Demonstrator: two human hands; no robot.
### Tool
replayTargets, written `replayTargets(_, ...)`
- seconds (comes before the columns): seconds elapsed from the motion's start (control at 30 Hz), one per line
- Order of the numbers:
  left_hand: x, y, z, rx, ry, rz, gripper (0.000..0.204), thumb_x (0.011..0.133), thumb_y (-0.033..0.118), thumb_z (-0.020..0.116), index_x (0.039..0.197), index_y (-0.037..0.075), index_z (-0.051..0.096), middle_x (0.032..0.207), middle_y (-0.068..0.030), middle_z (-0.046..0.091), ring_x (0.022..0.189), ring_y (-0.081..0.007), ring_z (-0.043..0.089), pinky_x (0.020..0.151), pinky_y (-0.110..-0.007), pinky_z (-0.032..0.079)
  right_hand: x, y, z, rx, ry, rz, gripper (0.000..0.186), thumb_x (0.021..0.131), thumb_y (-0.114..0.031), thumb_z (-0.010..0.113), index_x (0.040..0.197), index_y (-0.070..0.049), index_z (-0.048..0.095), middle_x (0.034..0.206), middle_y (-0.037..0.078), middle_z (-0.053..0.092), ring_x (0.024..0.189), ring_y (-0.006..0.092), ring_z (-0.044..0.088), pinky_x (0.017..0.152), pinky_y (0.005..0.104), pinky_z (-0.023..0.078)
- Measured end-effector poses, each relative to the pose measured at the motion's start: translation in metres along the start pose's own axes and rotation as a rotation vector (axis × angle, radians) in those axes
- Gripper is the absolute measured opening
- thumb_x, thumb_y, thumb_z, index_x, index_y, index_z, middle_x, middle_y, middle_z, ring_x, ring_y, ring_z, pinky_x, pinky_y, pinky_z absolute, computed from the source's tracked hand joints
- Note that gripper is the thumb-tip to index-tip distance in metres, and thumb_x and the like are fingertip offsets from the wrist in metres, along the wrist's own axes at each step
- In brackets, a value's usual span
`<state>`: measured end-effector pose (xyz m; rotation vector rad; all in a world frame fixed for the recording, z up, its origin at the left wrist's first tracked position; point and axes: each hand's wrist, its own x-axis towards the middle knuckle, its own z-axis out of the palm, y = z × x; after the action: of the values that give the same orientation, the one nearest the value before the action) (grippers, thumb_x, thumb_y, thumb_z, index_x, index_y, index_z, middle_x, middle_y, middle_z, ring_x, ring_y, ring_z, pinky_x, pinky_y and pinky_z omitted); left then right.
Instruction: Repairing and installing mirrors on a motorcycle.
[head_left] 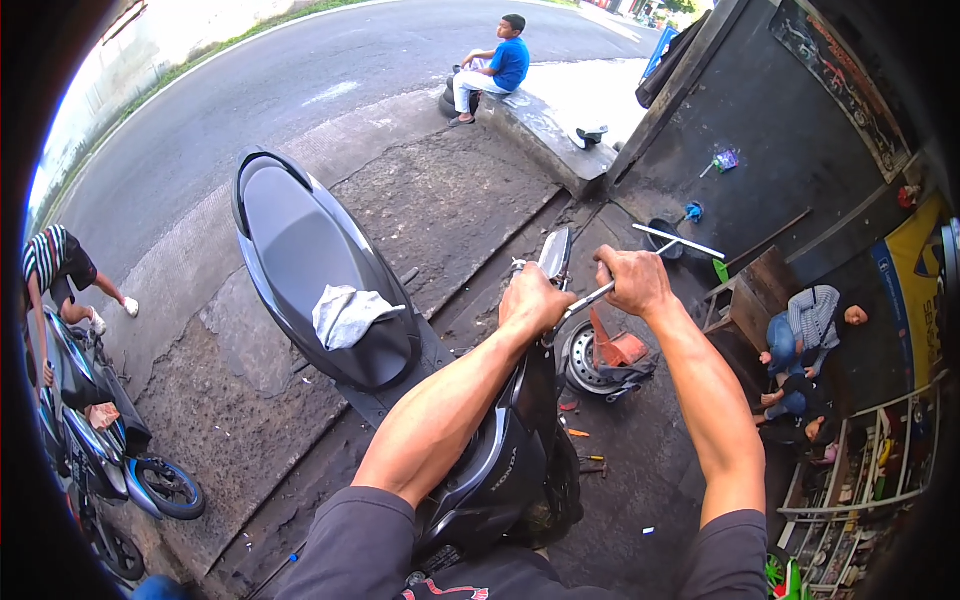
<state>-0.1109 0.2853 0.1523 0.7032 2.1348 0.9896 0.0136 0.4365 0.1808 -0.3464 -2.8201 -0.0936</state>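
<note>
I stand over the front of a black scooter (pixel 500 470). My left hand (pixel 533 300) is closed on top of its handlebar area, just below the rear-view mirror (pixel 555 252). My right hand (pixel 632 280) grips the handle of a long silver T-shaped wrench (pixel 672 240), whose shaft runs down toward my left hand. The scooter's black seat (pixel 300 250) stretches away to the left, with a white rag (pixel 348 315) lying on it.
A loose wheel with red parts (pixel 600 360) lies on the dark floor by the scooter. Small tools (pixel 585 462) are scattered there. A person sits on the kerb (pixel 495 65); another sits at the right (pixel 810 330). A person bends over a blue motorbike (pixel 100 440) at the left.
</note>
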Motion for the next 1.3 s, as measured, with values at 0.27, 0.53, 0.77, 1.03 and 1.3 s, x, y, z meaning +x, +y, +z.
replayTargets(0.27,-0.015,0.008,-0.002,-0.010,-0.041,0.012,0.055,0.068,0.028,0.078,0.109,-0.005,0.063,0.110,-0.0245,0.068,0.106,-0.0360,0.066,0.088,-0.044,0.053,-0.032,-0.016,-0.025,-0.122,-0.055,0.206,0.023,0.082,-0.019,0.057,0.103,-0.011,0.065,0.072,0.017,0.069,0.068,0.0350,0.069,0.064,0.0469,0.055)
replayTargets(0.53,0.001,-0.006,0.008,-0.043,0.002,0.102,0.056,0.064,0.033,0.080,0.100,-0.007,0.064,0.098,-0.0247,0.070,0.095,-0.0335,0.070,0.084,-0.040,0.053,-0.032,-0.025,-0.028,-0.220,-0.080,0.355,0.042,0.079,-0.020,0.059,0.120,-0.013,0.064,0.073,0.020,0.068,0.070,0.0366,0.069,0.068,0.0487,0.055)
replayTargets(0.77,0.060,-0.082,-0.032,-0.979,-0.434,-0.006,0.029,0.086,0.030,0.060,0.105,0.008,0.062,0.082,-0.0020,0.067,0.068,-0.0102,0.056,0.069,-0.027,0.045,-0.037,-0.018,-0.026,-0.216,-0.035,0.317,0.040,0.079,-0.018,0.059,0.118,-0.016,0.066,0.072,0.018,0.068,0.070,0.0359,0.068,0.067,0.0488,0.055)
replayTargets(1.03,0.081,-0.076,0.013,-0.102,-0.371,-0.121,0.051,0.065,0.045,0.086,0.077,-0.001,0.068,0.069,-0.0117,0.064,0.059,-0.0252,0.062,0.054,-0.038,0.050,-0.031,-0.026,-0.016,-0.240,-0.002,0.322,0.039,0.078,-0.019,0.058,0.116,-0.015,0.066,0.071,0.019,0.068,0.067,0.0370,0.068,0.066,0.0486,0.056)
replayTargets(1.3,0.046,-0.027,-0.014,-0.384,0.079,0.091,0.086,0.075,0.045,0.070,0.138,-0.007,0.041,0.127,-0.0262,0.060,0.120,-0.0388,0.058,0.103,-0.040,0.044,-0.034,-0.013,-0.019,-0.255,0.030,0.341,0.039,0.078,-0.021,0.058,0.116,-0.016,0.066,0.071,0.017,0.068,0.065,0.0352,0.068,0.064,0.0475,0.055)
